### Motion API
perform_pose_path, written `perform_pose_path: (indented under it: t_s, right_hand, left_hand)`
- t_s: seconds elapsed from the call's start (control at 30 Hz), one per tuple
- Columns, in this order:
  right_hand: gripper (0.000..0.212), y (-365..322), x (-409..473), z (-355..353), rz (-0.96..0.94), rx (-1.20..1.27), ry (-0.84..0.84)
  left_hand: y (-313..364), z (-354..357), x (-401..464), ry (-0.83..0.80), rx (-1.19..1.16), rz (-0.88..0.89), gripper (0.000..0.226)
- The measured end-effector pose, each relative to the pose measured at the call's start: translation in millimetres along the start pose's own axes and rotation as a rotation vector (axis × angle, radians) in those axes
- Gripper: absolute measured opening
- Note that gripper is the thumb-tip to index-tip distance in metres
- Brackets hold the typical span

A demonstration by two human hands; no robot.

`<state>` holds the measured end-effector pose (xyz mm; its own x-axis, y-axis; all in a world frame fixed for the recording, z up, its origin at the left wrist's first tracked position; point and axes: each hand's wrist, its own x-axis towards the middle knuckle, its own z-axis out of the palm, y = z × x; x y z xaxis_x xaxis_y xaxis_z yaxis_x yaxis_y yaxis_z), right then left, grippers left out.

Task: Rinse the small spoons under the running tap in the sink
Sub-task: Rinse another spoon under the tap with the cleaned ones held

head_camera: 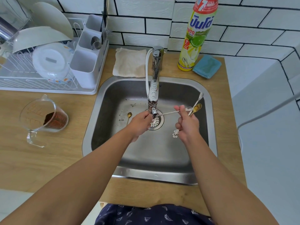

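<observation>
Rinsing is the step we judge in hand: our left hand [140,123] curls its grip round one end of a silver spoon [168,113] at the tap [154,95] spout, over the drain [156,121]. Our right hand [188,125] pinches that spoon's bowl end and clamps a bundle of spoons [195,108]. A gold spoon [129,115] lies on the sink [162,159] floor. Next, we think, the bundle needs passing under the spout one by one.

The tall yellow soap bottle [197,34] has a big "7" near its red top, blue Thai letters, and a small "7" lower down.
</observation>
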<state>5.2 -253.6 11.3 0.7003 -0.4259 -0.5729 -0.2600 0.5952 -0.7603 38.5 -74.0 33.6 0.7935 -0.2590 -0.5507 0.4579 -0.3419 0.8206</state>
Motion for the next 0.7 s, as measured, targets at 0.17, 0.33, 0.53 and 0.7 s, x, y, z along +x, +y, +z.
perform_pose_path:
  t_s: [0.17,0.33,0.53,0.7]
  right_hand:
    - [0.037,-2.6,0.8,-2.4,-0.016,0.014,0.012]
    - [0.022,8.8,-11.5,12.6,0.017,-0.071,-0.059]
    - [0.013,38.6,-39.4,29.4,0.164,-0.305,-0.314]
    - [0.036,29.5,-29.7,41.9,0.143,-0.249,-0.216]
  left_hand:
    - [-6.4,-1.4,-3.4,-0.044,-0.007,0.04,0.023]
    - [-1.7,7.1,-10.4,-0.052,0.227,0.065,0.035]
    - [-11.0,-10.4,-31.0,-0.118,0.125,-0.014,0.032]
    - [-15.0,-19.1,-41.0,-0.11,0.046,-0.081,0.027]
